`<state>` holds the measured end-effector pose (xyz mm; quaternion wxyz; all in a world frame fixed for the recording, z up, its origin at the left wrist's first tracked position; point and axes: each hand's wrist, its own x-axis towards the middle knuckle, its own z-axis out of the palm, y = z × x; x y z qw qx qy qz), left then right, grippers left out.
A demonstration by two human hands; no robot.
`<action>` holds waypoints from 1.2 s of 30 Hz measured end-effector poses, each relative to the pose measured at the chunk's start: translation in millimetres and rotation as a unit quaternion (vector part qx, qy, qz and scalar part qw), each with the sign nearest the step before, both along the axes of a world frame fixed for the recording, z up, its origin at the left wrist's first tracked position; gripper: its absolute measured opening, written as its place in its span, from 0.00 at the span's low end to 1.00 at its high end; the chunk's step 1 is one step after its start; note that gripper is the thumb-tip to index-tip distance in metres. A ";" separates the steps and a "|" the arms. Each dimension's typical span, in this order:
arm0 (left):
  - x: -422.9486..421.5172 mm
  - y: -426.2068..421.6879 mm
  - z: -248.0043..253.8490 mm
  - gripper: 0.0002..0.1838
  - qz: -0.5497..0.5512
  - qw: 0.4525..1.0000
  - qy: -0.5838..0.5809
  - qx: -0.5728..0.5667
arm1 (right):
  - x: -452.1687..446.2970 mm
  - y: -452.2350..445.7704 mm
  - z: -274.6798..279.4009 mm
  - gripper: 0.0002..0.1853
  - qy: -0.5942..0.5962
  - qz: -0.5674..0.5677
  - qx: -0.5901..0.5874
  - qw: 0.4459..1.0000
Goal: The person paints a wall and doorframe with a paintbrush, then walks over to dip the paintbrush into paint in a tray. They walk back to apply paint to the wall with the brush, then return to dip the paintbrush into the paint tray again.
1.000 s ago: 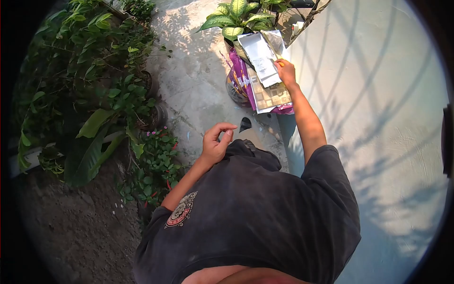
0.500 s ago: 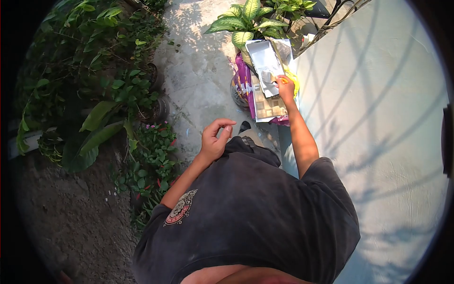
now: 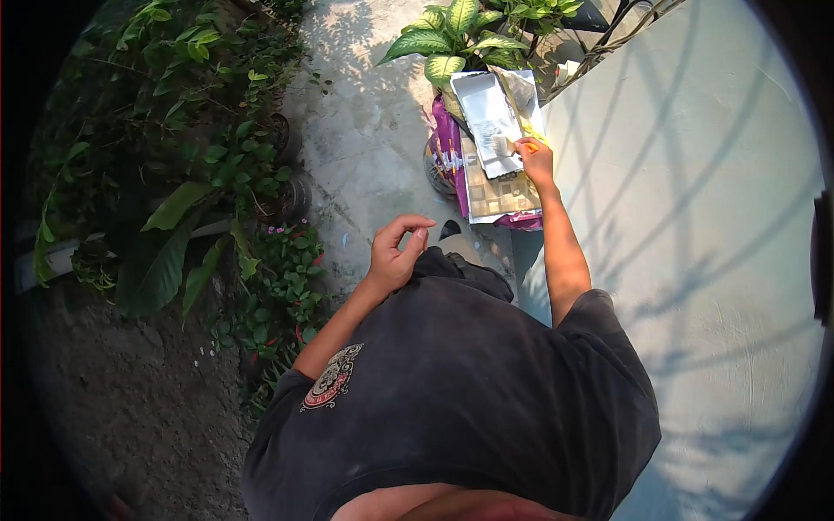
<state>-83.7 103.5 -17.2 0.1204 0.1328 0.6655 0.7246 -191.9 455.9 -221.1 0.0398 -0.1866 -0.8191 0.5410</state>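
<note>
My right hand (image 3: 537,159) is closed around the orange handle of a paintbrush (image 3: 501,146). The brush's pale bristles are over the lower part of a white paint tray (image 3: 476,94), which has paint in it; whether they touch the paint is hard to tell. Beneath the tray is a patterned sheet of cardboard (image 3: 491,198), resting on a purple bag (image 3: 448,143). In front of my body, my left hand (image 3: 398,253) hovers with loosely curled fingers, a gap between thumb and forefinger, and nothing in it.
A pale painted wall (image 3: 686,234) with shadows runs along the right. Leafy plants (image 3: 156,156) and pots (image 3: 295,198) line the left side of the concrete path (image 3: 360,113). A broad-leaved plant (image 3: 452,39) stands behind the tray.
My right hand has shifted slightly right, and the brush now shows more plainly over the tray's lower end. My left hand has stayed in place.
</note>
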 end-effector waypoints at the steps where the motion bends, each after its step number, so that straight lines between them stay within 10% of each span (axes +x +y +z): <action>1: 0.1 -1.4 -0.7 0.08 0.000 1.000 -0.001 -0.001 | 1.9 5.5 3.1 0.07 0.000 -0.056 -0.011 0.998; 19: -11.3 -8.6 -0.4 0.07 0.020 1.000 0.008 -0.004 | 12.7 16.6 -52.9 0.10 -0.072 -0.158 0.145 0.974; 25: -13.1 -9.1 -1.1 0.07 0.019 1.000 0.013 -0.002 | 19.9 12.3 -18.6 0.09 -0.018 -0.192 0.047 0.980; 30: -13.4 -5.9 1.1 0.07 0.013 1.000 0.013 -0.008 | 15.2 5.0 -7.7 0.06 0.052 -0.230 -0.277 0.932; 36: -11.0 0.0 2.1 0.07 0.002 1.000 0.017 -0.009 | 6.0 -5.4 -48.7 0.08 0.017 -0.244 -0.252 0.936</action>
